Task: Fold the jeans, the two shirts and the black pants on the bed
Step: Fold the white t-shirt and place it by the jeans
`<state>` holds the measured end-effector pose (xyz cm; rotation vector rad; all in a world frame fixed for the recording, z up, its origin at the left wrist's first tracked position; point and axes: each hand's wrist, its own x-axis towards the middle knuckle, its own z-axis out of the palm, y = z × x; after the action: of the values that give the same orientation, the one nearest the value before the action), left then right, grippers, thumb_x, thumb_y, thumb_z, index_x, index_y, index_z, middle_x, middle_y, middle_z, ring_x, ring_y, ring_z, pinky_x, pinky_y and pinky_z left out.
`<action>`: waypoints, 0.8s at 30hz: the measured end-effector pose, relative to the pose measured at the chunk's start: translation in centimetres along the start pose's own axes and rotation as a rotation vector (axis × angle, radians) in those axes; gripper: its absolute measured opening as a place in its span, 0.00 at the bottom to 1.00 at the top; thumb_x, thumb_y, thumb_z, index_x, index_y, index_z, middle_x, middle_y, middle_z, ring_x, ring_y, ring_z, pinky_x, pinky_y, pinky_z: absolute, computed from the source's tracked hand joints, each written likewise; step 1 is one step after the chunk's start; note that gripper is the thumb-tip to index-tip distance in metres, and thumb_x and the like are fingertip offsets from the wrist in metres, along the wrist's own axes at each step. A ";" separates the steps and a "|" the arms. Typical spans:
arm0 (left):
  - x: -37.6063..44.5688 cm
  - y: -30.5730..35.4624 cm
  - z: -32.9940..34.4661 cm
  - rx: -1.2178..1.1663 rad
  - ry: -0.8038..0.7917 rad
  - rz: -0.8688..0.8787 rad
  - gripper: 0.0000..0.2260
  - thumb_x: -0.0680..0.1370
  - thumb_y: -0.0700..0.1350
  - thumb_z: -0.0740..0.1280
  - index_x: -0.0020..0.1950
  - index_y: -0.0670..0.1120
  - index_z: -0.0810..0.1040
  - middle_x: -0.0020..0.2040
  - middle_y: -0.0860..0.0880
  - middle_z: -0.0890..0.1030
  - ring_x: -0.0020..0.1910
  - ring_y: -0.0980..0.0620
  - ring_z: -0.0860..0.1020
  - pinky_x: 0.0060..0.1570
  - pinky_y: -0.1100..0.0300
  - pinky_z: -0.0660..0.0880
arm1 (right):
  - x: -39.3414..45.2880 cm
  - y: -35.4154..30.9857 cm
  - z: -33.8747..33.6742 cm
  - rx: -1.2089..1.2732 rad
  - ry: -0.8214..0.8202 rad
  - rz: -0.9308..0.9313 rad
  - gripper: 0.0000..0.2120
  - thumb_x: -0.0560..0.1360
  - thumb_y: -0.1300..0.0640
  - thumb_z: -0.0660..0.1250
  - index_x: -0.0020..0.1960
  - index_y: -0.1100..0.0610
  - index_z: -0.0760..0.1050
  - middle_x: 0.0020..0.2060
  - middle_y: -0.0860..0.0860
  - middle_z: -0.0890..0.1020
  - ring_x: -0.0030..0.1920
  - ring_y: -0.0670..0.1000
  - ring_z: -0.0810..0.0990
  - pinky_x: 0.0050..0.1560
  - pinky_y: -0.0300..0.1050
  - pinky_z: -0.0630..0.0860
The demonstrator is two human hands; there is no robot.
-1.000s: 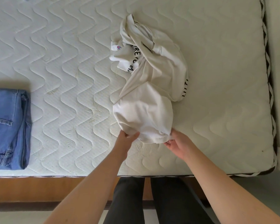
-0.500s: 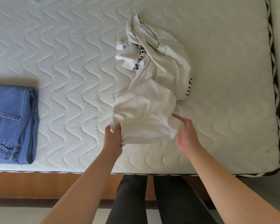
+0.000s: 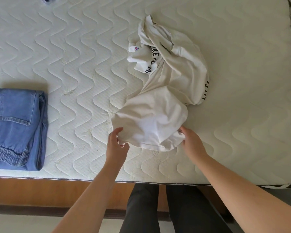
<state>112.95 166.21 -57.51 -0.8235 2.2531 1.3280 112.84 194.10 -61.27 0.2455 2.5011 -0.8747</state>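
The bed (image 3: 242, 132) carries the folded jeans (image 3: 17, 128) at its left near edge and a crumpled heap of white shirts (image 3: 166, 91) in the middle, its long axis running from the near edge away toward the far side. The left hand (image 3: 116, 145) pinches the heap's near-left edge; the right hand (image 3: 191, 142) grips its near-right corner, fingers curled into the cloth.

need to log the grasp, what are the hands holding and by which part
Both hold the crumpled white shirt by its near edge: left hand pinches the left corner, right hand the right.
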 end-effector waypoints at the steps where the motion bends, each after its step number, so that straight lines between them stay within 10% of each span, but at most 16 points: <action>1: 0.1 -0.1 -0.1 0.046 0.038 0.038 0.25 0.74 0.36 0.70 0.65 0.58 0.71 0.58 0.54 0.74 0.48 0.57 0.77 0.44 0.58 0.77 | 0.1 0.2 0.3 0.005 0.027 0.013 0.19 0.75 0.69 0.63 0.62 0.55 0.76 0.52 0.51 0.81 0.53 0.53 0.79 0.48 0.40 0.68; 5: 0.5 0.4 -0.5 0.086 0.089 0.071 0.12 0.75 0.45 0.73 0.56 0.55 0.78 0.48 0.55 0.78 0.42 0.57 0.75 0.42 0.58 0.73 | 0.5 -0.8 -0.5 0.114 0.167 0.144 0.07 0.80 0.58 0.64 0.52 0.58 0.80 0.44 0.51 0.82 0.47 0.53 0.79 0.46 0.44 0.71; 11: 0.0 3.7 -1.9 0.013 0.063 0.091 0.09 0.80 0.54 0.65 0.48 0.49 0.76 0.41 0.50 0.82 0.40 0.51 0.79 0.40 0.57 0.73 | -0.3 -3.0 -4.4 0.560 0.210 0.343 0.21 0.82 0.45 0.58 0.49 0.63 0.76 0.42 0.53 0.83 0.43 0.52 0.83 0.44 0.45 0.76; 17: -2.1 9.6 -4.6 -0.547 0.004 0.036 0.07 0.83 0.47 0.62 0.52 0.44 0.73 0.49 0.43 0.81 0.47 0.48 0.84 0.49 0.57 0.80 | -2.9 -5.7 -10.4 0.512 0.176 0.211 0.12 0.76 0.52 0.70 0.50 0.59 0.72 0.38 0.50 0.86 0.39 0.44 0.85 0.38 0.32 0.74; 24: -4.2 14.5 -10.4 -0.398 0.067 0.143 0.05 0.82 0.42 0.62 0.52 0.48 0.77 0.45 0.49 0.81 0.39 0.53 0.80 0.47 0.53 0.81 | -6.4 -7.3 -15.3 0.398 0.354 0.187 0.15 0.74 0.70 0.62 0.52 0.54 0.79 0.46 0.49 0.84 0.44 0.47 0.84 0.48 0.39 0.77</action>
<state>106.03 163.73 -40.76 -0.8564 2.1618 1.8808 110.30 197.89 -43.76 0.8159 2.5332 -1.3396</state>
